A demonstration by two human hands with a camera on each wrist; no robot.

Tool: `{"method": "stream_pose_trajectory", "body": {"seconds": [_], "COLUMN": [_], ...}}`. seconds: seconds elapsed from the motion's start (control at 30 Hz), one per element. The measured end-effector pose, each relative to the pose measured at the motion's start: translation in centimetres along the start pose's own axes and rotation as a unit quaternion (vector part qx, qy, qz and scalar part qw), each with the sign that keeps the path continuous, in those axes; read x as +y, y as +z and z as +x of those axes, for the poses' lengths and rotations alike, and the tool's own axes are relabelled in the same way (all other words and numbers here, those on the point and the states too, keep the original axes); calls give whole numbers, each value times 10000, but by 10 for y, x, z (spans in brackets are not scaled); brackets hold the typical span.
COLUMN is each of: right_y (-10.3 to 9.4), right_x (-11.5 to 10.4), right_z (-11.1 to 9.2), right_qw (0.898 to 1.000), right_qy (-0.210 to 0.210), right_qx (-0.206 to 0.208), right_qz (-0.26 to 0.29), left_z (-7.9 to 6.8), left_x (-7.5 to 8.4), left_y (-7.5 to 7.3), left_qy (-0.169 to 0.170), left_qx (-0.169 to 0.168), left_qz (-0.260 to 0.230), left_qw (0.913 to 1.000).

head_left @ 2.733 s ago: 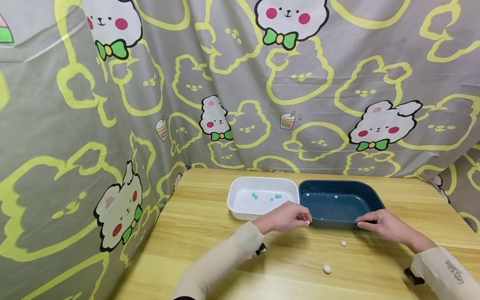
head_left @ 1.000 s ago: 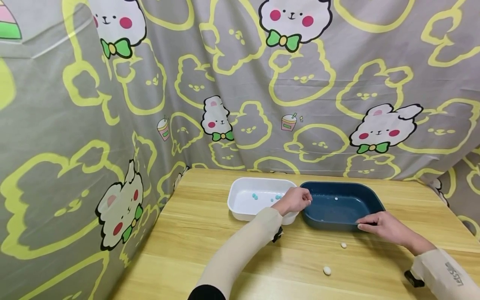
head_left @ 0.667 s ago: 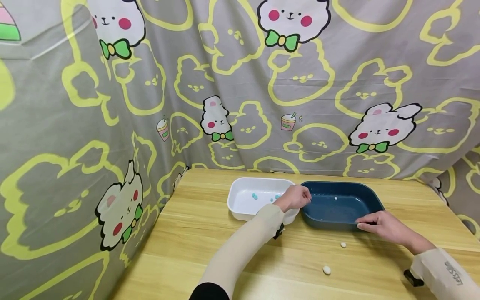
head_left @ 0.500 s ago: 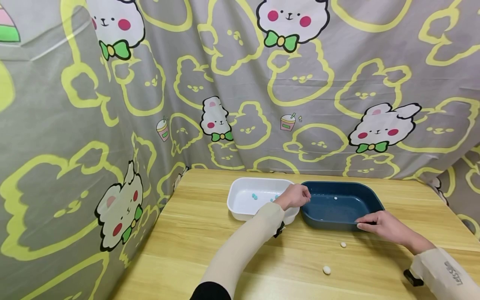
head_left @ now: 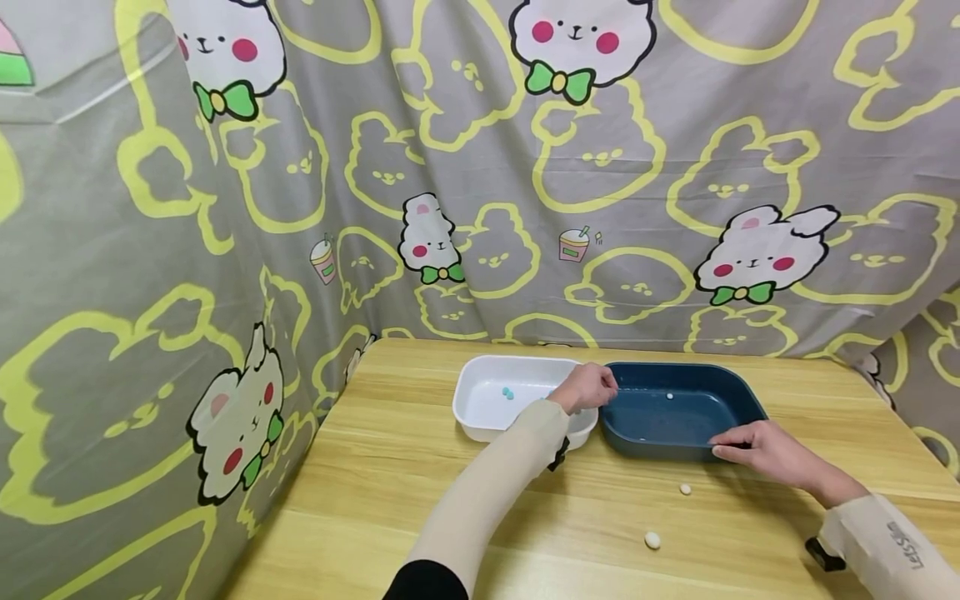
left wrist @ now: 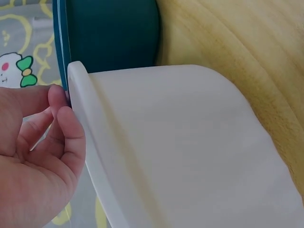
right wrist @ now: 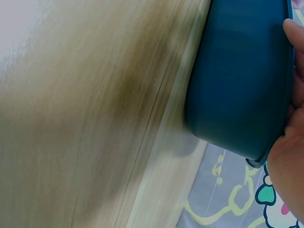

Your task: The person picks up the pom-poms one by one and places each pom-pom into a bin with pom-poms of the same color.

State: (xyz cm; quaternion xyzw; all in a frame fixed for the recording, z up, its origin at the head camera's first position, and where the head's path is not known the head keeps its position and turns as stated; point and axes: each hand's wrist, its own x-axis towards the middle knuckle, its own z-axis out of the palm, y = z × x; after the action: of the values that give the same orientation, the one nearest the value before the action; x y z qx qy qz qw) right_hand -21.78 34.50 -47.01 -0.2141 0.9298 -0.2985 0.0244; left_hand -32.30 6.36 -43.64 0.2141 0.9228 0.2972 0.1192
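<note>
My left hand (head_left: 588, 388) is above the spot where a white tray (head_left: 480, 421) meets a dark blue tray (head_left: 675, 451). In the left wrist view, that hand's fingers (left wrist: 72, 127) are curled and the thumb and fingertips meet beside the rims. Whether they pinch a small white ball or the blue rim, I cannot tell. My right hand (head_left: 768, 446) grips the blue tray's near right rim between thumb and fingers. One small white ball (head_left: 670, 396) sits inside the blue tray. Small turquoise balls (head_left: 508, 393) lie in the white tray, partly hidden by my left hand.
Two more white pieces rest on the wooden table (head_left: 405, 483): a smaller one (head_left: 686, 489) in front of the blue tray and a larger one (head_left: 652, 541) nearer me. A patterned grey curtain (head_left: 465, 167) hangs behind and to the left.
My left hand, earlier in front of the trays with a white ball at its fingertips, has risen over their junction; no ball shows there now. The right hand has kept its grip.
</note>
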Motion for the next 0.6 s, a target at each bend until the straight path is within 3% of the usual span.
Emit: {"method": "stream_pose_trajectory", "body": {"seconds": [0.6], "right_y": [1], "right_x": [2], "right_z": [1], "right_qw": [10000], "right_qy": [1], "right_qx": [14], "right_qz": [-15], "left_z": [6], "left_x": [-2], "left_y": [4], "left_qy": [-228], "left_qx": [166], "left_qz": [-264], "left_qw": [9993]}}
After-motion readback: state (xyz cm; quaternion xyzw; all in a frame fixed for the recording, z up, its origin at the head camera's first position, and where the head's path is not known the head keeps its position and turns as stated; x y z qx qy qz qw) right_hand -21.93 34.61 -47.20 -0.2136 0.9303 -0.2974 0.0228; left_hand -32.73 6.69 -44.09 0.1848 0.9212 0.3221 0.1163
